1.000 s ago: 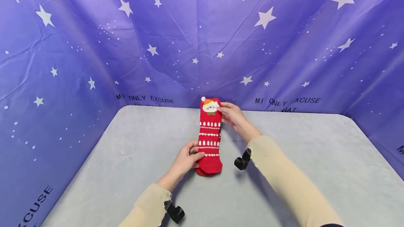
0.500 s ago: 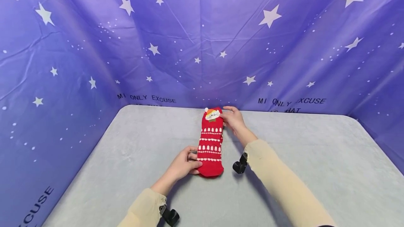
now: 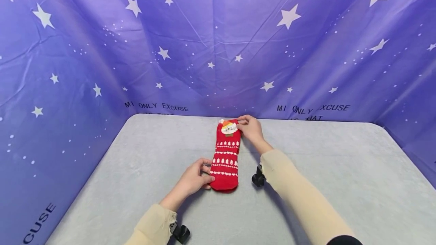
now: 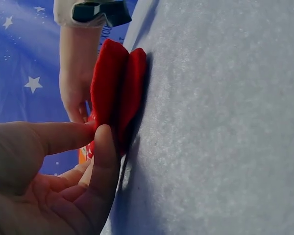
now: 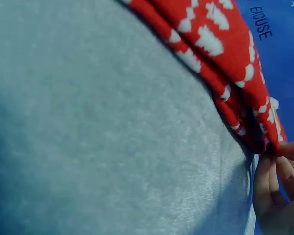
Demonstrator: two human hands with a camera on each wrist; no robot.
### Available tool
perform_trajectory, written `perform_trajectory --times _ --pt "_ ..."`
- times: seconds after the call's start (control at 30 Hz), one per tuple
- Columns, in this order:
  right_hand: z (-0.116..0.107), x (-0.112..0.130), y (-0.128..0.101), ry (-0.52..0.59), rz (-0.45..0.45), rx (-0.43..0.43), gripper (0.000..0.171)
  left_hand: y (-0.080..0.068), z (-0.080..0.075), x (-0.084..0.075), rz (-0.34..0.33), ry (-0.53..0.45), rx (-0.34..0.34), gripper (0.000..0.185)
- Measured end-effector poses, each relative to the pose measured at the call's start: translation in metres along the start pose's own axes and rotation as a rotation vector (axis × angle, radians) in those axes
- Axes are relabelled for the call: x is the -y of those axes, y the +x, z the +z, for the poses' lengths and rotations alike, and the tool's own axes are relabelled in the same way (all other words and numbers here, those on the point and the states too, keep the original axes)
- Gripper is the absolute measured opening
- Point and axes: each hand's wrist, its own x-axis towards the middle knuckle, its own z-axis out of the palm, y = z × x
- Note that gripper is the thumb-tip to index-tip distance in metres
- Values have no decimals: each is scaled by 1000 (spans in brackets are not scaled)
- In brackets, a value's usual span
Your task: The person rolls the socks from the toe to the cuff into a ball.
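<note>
Red socks (image 3: 226, 156) w/ white tree-and-heart bands and a Santa patch lie stacked lengthwise near the middle-back of the grey table (image 3: 327, 184), cuff end toward the purple star backdrop (image 3: 218, 41). Left hand (image 3: 193, 179) is at the toe end: thumb and forefinger pinch the near left edge, other fingers loosely curled. Right hand (image 3: 250, 128) is at the cuff end, fingertips (image 5: 277, 169) pinching the top right corner beside the patch. Socks sit between the two hands, resting on the table. Cuff lies close to the table's back edge; wide bare table to left, right and front of the socks.
</note>
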Motion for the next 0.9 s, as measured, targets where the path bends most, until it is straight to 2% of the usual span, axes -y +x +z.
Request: perform_trajectory --times 0.1,0.23,0.3,0.47,0.67,0.9 --pt "1 -2 2 -89 -50 -20 20 -1 3 -1 32 81 -25 47" --pt "1 -3 2 -181 -80 -2 14 0 5 -1 92 209 -61 49" --pt "-1 -3 1 -200 -97 14 13 0 5 0 115 273 -84 51" --pt "-7 0 -9 -190 -114 77 13 -1 2 0 124 390 -145 48" --pt "-16 3 -26 -137 -138 132 16 -3 2 -2 124 452 -189 37" --pt "-26 2 -45 -73 -126 187 17 -4 3 -4 204 447 -169 28"
